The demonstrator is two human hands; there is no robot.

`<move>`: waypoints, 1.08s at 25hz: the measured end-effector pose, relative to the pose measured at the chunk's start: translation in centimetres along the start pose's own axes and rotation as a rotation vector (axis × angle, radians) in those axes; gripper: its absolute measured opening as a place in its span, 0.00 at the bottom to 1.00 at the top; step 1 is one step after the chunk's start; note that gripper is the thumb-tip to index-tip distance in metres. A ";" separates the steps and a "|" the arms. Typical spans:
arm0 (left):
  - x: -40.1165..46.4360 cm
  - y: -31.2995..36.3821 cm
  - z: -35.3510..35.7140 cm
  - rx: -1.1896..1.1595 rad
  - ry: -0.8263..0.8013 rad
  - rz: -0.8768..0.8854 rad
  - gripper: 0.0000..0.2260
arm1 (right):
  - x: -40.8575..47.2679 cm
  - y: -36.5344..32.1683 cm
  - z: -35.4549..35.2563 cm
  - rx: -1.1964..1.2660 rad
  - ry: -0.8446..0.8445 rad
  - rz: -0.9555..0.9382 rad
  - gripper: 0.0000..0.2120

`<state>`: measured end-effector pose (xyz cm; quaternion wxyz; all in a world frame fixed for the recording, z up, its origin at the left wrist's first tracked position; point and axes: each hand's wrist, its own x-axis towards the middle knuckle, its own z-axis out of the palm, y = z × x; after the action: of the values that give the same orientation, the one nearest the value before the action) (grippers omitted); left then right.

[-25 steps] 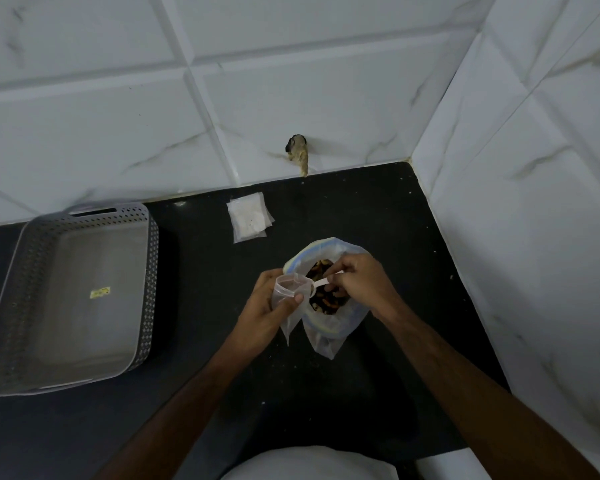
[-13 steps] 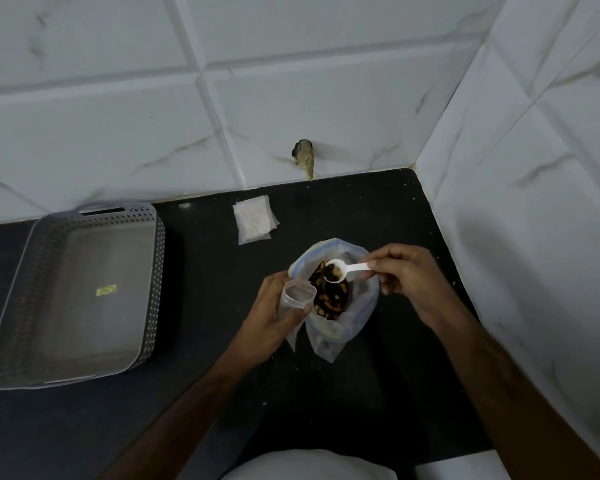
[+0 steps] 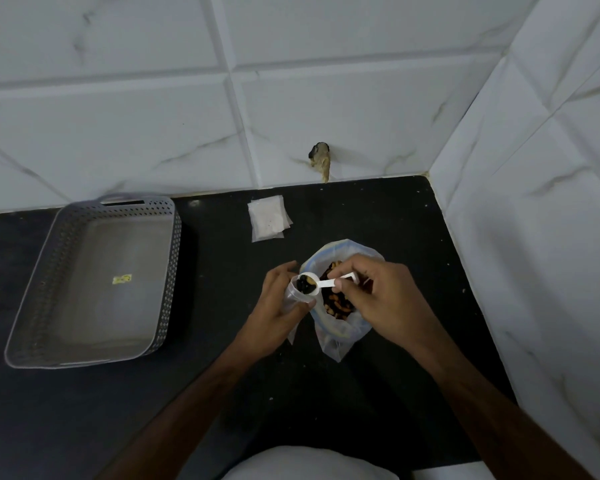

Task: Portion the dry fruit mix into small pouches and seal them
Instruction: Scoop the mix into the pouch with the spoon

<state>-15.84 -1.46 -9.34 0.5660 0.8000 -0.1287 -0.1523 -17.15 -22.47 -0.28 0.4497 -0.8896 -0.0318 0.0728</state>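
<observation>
Basket (image 3: pixel 94 282) left of bag (image 3: pixel 340 327) (pouches (image 3: pixel 268 221) behind)

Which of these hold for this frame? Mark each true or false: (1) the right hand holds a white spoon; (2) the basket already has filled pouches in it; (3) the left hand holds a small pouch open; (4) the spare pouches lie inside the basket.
1. The right hand holds a white spoon: true.
2. The basket has filled pouches in it: false; it holds none, only a small yellow sticker shows on its floor.
3. The left hand holds a small pouch open: true.
4. The spare pouches lie inside the basket: false; they lie on the black counter near the wall.
</observation>
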 end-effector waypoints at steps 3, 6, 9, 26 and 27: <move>-0.1 0.3 0.0 0.008 0.057 0.023 0.20 | 0.2 0.2 1.1 -0.195 0.080 -0.323 0.08; -0.2 0.7 0.0 -0.028 0.112 0.037 0.19 | 0.0 1.2 1.4 -0.392 0.040 -0.587 0.10; -0.2 0.5 -0.1 -0.052 0.127 0.073 0.20 | 0.3 1.8 1.7 -0.571 0.041 -0.680 0.11; -0.3 0.6 -0.6 0.132 0.031 0.074 0.17 | -0.4 3.3 -2.0 0.517 0.243 0.268 0.07; -0.2 0.5 -0.5 0.164 0.008 0.086 0.16 | -0.5 4.4 -2.2 0.400 0.233 0.272 0.07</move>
<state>-15.89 -1.12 -8.66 0.5051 0.8380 -0.1725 -0.1134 -17.28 -26.93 -2.47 0.6033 -0.7816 0.1550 0.0343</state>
